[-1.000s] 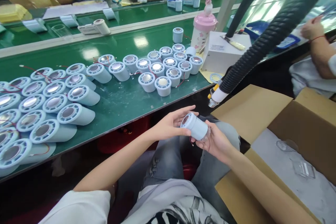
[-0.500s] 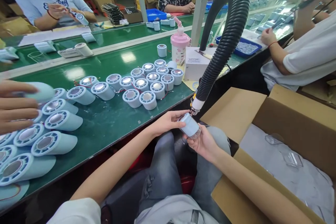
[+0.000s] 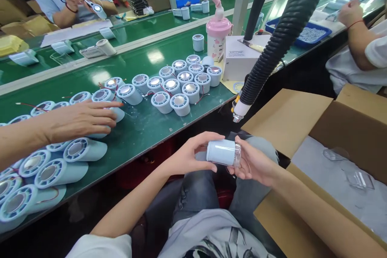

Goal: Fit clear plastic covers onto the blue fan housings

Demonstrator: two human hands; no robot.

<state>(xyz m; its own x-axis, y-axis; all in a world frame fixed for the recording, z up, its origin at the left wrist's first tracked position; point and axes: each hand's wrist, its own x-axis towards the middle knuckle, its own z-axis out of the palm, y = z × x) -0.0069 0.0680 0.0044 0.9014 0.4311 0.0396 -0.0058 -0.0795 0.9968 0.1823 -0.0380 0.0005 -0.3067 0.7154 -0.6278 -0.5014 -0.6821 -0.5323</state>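
A: Item held, and where?

B: One pale-blue cylinder (image 3: pixel 221 152); lies sideways above the person's lap (image 3: pixel 198 191), between the two hands; fitted with a clear sleeve (image 3: pixel 238 154) at its right-hand end.

A: Hands?

B: Left hand (image 3: pixel 190 158) — grasping the pale-blue cylinder near its left end, thumb and fingers on opposite sides; right hand (image 3: pixel 256 166) — grasping the clear sleeve, fingers curled about it.

A: On the green table (image 3: pixel 145 131)?

B: Similar cylinders (image 3: pixel 180 104), many, in two clusters, thin red wires among them; one pink-lidded bottle (image 3: pixel 217 34); one white box-shaped unit (image 3: pixel 237 66), near the bottle; another person's hand (image 3: pixel 83 119), over the left cluster; whether it grips anything, I cannot tell.

A: To the right?

B: One ribbed black hose (image 3: pixel 275 52), its nozzle (image 3: pixel 241 109) above the hands and apart from them; one open cardboard box (image 3: pixel 356 139); inside, clear plastic pieces (image 3: pixel 359 179) on a white lining (image 3: pixel 316 171).
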